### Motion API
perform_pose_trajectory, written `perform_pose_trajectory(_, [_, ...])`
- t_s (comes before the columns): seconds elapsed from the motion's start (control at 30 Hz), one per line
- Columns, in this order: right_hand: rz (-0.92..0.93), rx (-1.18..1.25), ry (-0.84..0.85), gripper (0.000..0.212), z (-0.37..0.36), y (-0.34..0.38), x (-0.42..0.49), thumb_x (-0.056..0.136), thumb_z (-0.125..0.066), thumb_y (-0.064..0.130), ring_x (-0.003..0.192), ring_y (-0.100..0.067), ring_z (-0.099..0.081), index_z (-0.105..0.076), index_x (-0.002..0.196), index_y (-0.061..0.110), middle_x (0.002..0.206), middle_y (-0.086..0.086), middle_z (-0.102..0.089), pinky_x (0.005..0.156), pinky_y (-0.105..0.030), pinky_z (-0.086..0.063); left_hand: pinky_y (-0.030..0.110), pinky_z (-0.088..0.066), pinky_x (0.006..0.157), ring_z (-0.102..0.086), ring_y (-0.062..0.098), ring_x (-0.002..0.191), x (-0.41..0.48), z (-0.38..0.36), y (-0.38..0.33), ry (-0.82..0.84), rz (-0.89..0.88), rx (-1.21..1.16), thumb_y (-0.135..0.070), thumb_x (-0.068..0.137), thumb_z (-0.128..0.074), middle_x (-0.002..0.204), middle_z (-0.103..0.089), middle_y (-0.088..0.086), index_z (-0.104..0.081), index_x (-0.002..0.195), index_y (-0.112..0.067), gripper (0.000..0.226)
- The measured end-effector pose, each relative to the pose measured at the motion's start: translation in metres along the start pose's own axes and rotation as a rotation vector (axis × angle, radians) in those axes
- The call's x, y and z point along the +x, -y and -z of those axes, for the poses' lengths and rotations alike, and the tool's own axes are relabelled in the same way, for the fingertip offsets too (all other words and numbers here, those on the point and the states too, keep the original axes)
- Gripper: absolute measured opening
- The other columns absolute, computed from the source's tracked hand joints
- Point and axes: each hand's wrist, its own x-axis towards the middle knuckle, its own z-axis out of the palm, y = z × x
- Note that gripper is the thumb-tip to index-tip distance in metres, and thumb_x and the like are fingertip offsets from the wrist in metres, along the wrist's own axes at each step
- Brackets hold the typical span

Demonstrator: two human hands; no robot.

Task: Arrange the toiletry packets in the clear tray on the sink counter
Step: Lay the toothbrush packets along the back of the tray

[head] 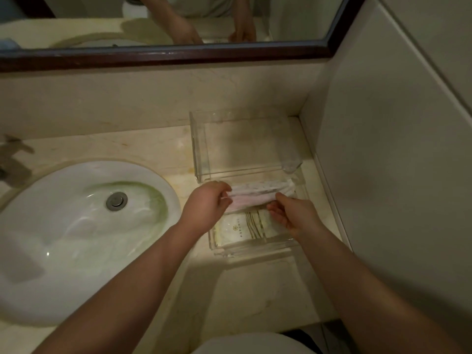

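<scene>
A clear tray (251, 247) sits on the counter right of the sink. Several long pale toiletry packets (255, 194) lie bundled across its far part. My left hand (205, 206) pinches the bundle's left end. Beside the bundle's right part, my right hand (291, 213) touches the packets with fingers partly spread. A flat white packet (233, 229) with a small logo and some striped packets (256, 223) lie on the tray floor nearer to me.
A second clear acrylic box (201, 146) stands behind the tray against the backsplash. The white basin (63, 241) with its drain (116, 201) fills the left. A wall (383, 162) closes the right side. The mirror (166, 21) hangs above.
</scene>
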Motion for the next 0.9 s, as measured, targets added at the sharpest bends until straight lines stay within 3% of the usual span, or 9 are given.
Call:
perform_pose_trajectory(0.1, [0.123,-0.184,-0.099,0.047,0.002,-0.002,-0.002,0.083,-0.070,0.016,0.068,-0.019,-0.071,-0.050,0.123,0.003,0.098,-0.015,-0.068,0.056,-0.030,-0.059,0.025,-0.040,0.071,-0.061,0.021,0.085,0.005,-0.008,0.001,-0.072,-0.012,0.065,-0.011,0.087,-0.061,0.092,-0.067,0.005,-0.069,0.103,-0.011,0.017])
perform_pose_trajectory(0.17, [0.374,-0.571,-0.238,0.059,0.003,-0.007,-0.006,0.080,-0.071,0.024,0.087,-0.024,-0.067,-0.039,0.129,0.015,0.113,-0.010,-0.063,0.072,-0.037,-0.058,0.027,-0.041,0.071,-0.061,0.023,0.083,0.007,-0.011,0.002,-0.110,-0.030,0.089,-0.009,0.085,-0.063,0.091,-0.066,0.006,-0.068,0.101,-0.009,0.016])
perform_pose_trajectory(0.27, [0.906,-1.112,-0.318,0.040,0.001,-0.013,-0.011,0.084,-0.065,0.023,0.106,-0.025,-0.053,-0.053,0.122,0.022,0.119,-0.008,-0.054,0.084,-0.034,-0.047,0.034,-0.046,0.073,-0.059,0.027,0.084,0.008,-0.014,0.003,-0.152,-0.049,0.181,-0.008,0.079,-0.068,0.092,-0.064,0.008,-0.068,0.099,-0.009,0.020])
perform_pose_trajectory(0.33, [1.073,-1.287,-0.212,0.035,-0.002,-0.016,-0.005,0.085,-0.060,0.019,0.110,-0.027,-0.049,-0.060,0.121,0.022,0.119,-0.009,-0.055,0.090,-0.037,-0.046,0.038,-0.048,0.073,-0.059,0.029,0.084,0.005,-0.015,0.000,-0.201,-0.089,0.206,-0.004,0.078,-0.065,0.093,-0.064,0.009,-0.069,0.098,-0.008,0.021])
perform_pose_trajectory(0.5, [0.995,-1.303,-0.115,0.029,-0.004,-0.019,0.018,0.089,-0.054,0.018,0.110,-0.027,-0.048,-0.064,0.116,0.018,0.118,-0.009,-0.057,0.090,-0.035,-0.043,0.043,-0.047,0.095,-0.055,0.033,0.120,-0.017,-0.022,-0.006,-0.070,-0.322,0.317,-0.016,0.088,-0.056,0.127,-0.062,0.014,-0.061,0.123,-0.005,0.037])
perform_pose_trajectory(0.57, [1.008,-1.318,-0.151,0.030,-0.006,-0.018,0.022,0.089,-0.055,0.019,0.112,-0.027,-0.047,-0.064,0.117,0.018,0.120,-0.009,-0.057,0.092,-0.037,-0.043,0.046,-0.032,0.112,-0.034,0.031,0.140,-0.025,-0.026,-0.002,0.087,-0.251,0.410,-0.032,0.098,-0.044,0.149,-0.042,0.013,-0.044,0.141,-0.008,0.049])
perform_pose_trajectory(0.67, [1.045,-1.339,-0.177,0.027,-0.007,-0.016,0.024,0.090,-0.056,0.024,0.113,-0.027,-0.047,-0.066,0.115,0.019,0.121,-0.008,-0.058,0.092,-0.039,-0.042,0.045,-0.017,0.118,-0.022,0.031,0.145,-0.026,-0.029,0.001,0.138,-0.196,0.481,-0.034,0.101,-0.035,0.155,-0.031,0.013,-0.033,0.147,-0.007,0.053])
perform_pose_trajectory(0.8, [1.072,-1.359,-0.216,0.027,0.000,-0.014,0.024,0.088,-0.058,0.031,0.111,-0.028,-0.046,-0.066,0.111,0.020,0.115,-0.006,-0.061,0.090,-0.040,-0.039,0.045,-0.046,0.094,-0.054,0.036,0.114,-0.020,-0.023,-0.006,-0.019,-0.143,0.404,-0.021,0.088,-0.059,0.124,-0.061,0.014,-0.059,0.123,-0.007,0.037])
perform_pose_trajectory(0.9, [1.049,-1.448,-0.178,0.028,0.009,-0.010,0.024,0.083,-0.059,0.031,0.111,-0.029,-0.044,-0.065,0.109,0.024,0.113,-0.004,-0.061,0.089,-0.040,-0.034,0.038,-0.043,0.070,-0.053,0.029,0.091,-0.017,-0.014,-0.010,-0.064,-0.050,0.439,-0.019,0.078,-0.067,0.097,-0.064,0.006,-0.065,0.106,-0.013,0.029])
